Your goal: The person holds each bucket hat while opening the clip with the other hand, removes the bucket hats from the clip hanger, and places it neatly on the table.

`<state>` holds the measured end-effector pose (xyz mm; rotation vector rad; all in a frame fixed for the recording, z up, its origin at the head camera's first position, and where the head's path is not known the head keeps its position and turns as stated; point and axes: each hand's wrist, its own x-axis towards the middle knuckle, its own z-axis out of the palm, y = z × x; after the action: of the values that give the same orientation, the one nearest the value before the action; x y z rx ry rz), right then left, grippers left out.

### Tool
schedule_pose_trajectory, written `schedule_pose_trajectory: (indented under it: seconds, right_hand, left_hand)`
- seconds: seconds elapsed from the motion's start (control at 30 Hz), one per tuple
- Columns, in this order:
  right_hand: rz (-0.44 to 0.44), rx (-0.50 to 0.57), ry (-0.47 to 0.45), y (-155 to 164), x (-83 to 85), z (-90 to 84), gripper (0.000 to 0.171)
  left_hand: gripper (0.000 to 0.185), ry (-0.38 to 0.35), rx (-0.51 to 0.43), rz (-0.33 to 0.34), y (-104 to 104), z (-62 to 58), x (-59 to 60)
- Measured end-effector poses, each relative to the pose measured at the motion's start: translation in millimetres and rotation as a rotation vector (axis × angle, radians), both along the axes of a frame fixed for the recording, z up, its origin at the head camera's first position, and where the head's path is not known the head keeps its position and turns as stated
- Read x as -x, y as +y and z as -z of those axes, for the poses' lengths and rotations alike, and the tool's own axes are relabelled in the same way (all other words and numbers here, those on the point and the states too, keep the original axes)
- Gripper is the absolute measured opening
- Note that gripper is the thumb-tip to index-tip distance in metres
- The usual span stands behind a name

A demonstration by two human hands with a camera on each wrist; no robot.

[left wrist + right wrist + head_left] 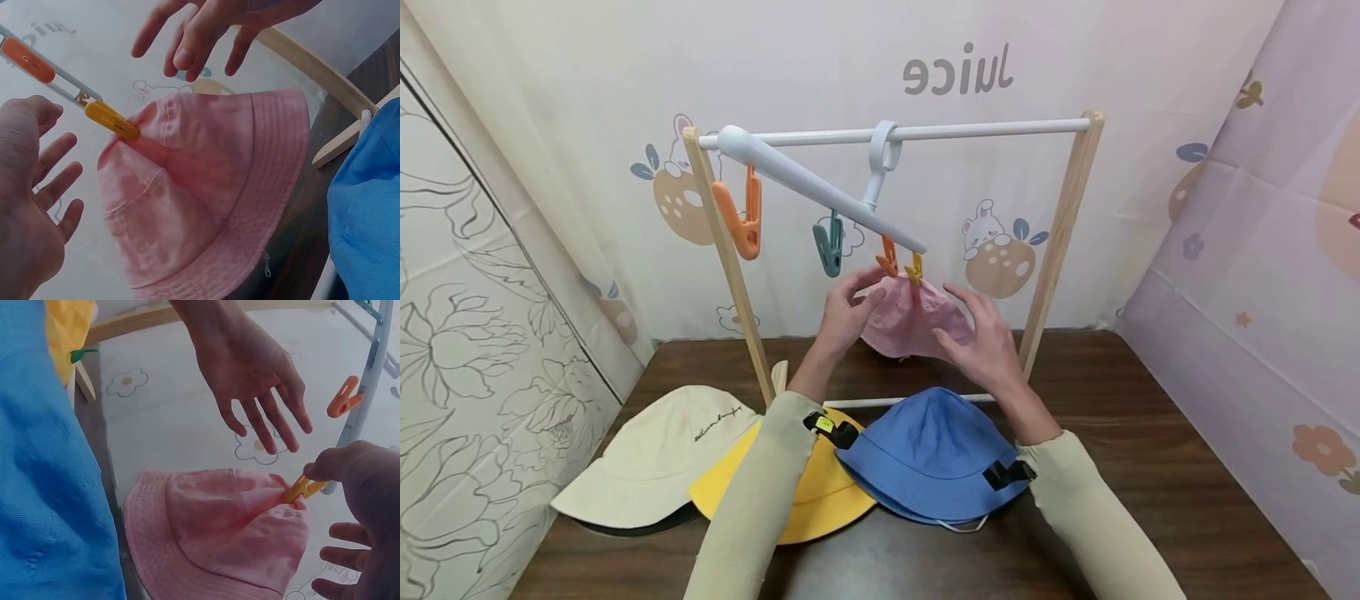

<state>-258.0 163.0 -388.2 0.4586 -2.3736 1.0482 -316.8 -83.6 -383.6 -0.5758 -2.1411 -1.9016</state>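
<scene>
A pink bucket hat (904,321) hangs by its crown from a yellow clip (914,270) at the low end of a tilted white clip hanger (820,190). My left hand (861,293) hovers at the hat's left with fingers spread and holds nothing. My right hand (958,310) is just right of the hat, also spread and empty. In the left wrist view the pink hat (212,187) dangles from the yellow clip (112,120) between my left hand (56,156) and right hand (194,44). In the right wrist view my right hand's (325,506) thumb is close beside the yellow clip (303,486).
The hanger hooks over a white rod (985,128) on a wooden rack (1060,225) and carries orange (741,218) and teal (829,244) clips. A cream hat (655,458), a yellow hat (820,500) and a blue hat (932,454) lie on the dark table (1150,433). Patterned sheets surround the table.
</scene>
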Motion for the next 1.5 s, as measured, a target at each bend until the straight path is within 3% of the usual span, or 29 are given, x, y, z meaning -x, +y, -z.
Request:
schedule_pose_trajectory:
  seconds: [0.57, 1.5]
  right_hand:
    - [0.042, 0.056, 0.005, -3.0, 23.5, 3.2, 0.071]
    - [0.015, 0.077, -0.040, -3.9, 42.5, 20.8, 0.067]
  left_hand:
    - [0.047, -0.015, -0.017, -0.011, 4.2, -3.9, 4.2]
    - [0.045, -0.042, -0.048, 0.010, 10.8, 2.6, 8.2]
